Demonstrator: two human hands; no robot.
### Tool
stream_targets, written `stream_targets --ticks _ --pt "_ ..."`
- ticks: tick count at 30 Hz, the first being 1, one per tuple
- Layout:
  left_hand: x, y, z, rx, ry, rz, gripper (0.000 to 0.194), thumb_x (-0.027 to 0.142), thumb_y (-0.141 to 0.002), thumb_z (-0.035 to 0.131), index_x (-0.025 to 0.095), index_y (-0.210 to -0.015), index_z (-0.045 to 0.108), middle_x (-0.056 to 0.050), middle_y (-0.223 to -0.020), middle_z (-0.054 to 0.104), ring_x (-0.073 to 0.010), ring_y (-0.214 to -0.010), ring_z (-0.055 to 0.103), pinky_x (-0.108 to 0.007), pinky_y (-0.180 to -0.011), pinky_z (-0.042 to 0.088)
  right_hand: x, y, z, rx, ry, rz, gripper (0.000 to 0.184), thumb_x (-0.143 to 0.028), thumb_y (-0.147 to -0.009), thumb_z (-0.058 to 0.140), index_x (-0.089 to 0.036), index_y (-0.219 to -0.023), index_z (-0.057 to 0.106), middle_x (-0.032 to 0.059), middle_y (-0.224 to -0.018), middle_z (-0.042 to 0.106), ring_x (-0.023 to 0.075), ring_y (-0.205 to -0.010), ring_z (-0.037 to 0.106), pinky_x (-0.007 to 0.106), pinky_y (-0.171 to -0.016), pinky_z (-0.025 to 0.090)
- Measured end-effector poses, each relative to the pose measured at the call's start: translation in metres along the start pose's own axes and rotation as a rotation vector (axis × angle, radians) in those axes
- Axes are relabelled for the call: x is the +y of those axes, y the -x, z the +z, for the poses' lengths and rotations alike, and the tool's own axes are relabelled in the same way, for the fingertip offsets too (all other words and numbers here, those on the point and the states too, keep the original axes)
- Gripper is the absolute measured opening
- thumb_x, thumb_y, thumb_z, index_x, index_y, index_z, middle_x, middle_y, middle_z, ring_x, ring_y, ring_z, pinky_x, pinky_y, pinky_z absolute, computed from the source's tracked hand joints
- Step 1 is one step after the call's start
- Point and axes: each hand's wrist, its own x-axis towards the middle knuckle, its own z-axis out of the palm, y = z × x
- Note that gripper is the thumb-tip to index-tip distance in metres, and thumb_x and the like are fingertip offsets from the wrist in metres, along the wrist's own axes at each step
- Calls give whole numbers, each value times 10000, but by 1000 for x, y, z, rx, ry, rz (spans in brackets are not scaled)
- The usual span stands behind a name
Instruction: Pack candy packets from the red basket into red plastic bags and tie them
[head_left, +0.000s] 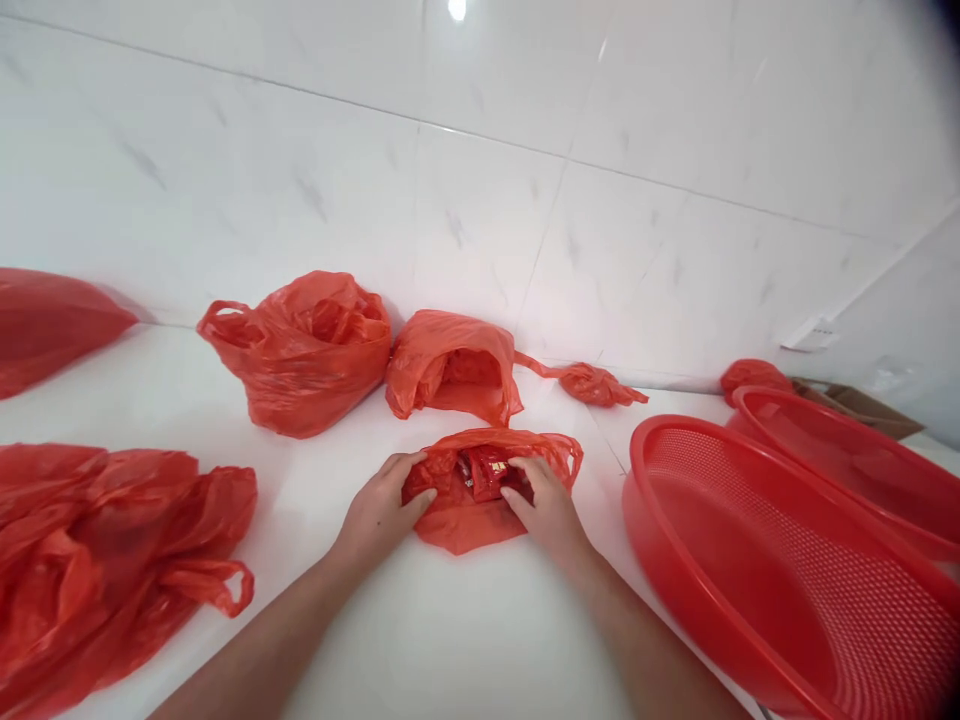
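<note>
Both forearms are bare. The left forearm point(277, 630), at about 7 o'clock in the view, is smooth and slender, narrowing to the wrist; the right forearm point(645, 630), at about 5 o'clock, has the same taper. The left hand point(385, 507) is bare too, with one small round spot on its back. The right hand point(553, 507) is likewise ungloved. Both thumbnails look short and rounded.

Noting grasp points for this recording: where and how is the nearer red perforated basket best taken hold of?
Probably by the left stretch of its rim, with the right hand coming from the left: that raised lip faces the hand and looks unobstructed, while the far right side overlaps the second red basket.
</note>
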Motion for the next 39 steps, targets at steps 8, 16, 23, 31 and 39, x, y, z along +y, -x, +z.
stream_targets --ticks 8,16,23,31,39 --pt "-2 -4 3 65 30 53 521 372 -845 508 263 -1343 405 -56 -1293 496 -215 -1133 528 -358 -937 452 -18 9 -13 -45 115 39 612 -264 -712 695 -253 -1267 437 63 -1201 553 234 -1009 582 406 -837 491" --pt "-6 -1 5 126 103 85 530 360 -835 545 294 -1339 394 -50 -1243 494 -159 -918 551 -306 -779 507 -29 20 -15 -87 279 -200 211 -306 -671 772 -207 -760 609 37 -1068 523 223 -993 507 408 -866 430" --pt "-4 0 6 161 128 75 495 326 -817 555 296 -1297 440 -51 -1216 520 -168 -902 562 -320 -764 503 -35 31 -5 5 275 -370 122 -114 -791 615 -180 -705 560 41 -1044 551 202 -996 502 384 -865 392" --pt "-7 -2 6 171 125 98 494 304 -809 564 290 -1289 449 -53 -1217 524 -182 -947 558 -329 -788 493 -53 48 8 -130 335 -520 141 -226 -849 576 -183 -720 539 0 -735 553 141 -715 464 320 -765 377" --pt "-3 -1 5 158 128 90 461 278 -819 551 311 -1269 455 -34 -1213 513 -174 -938 545 -312 -768 491 -52 53 12 -81 406 -553 193 -270 -848 573 -188 -678 531 -13 -648 518 124 -603 451 268 -599 372"
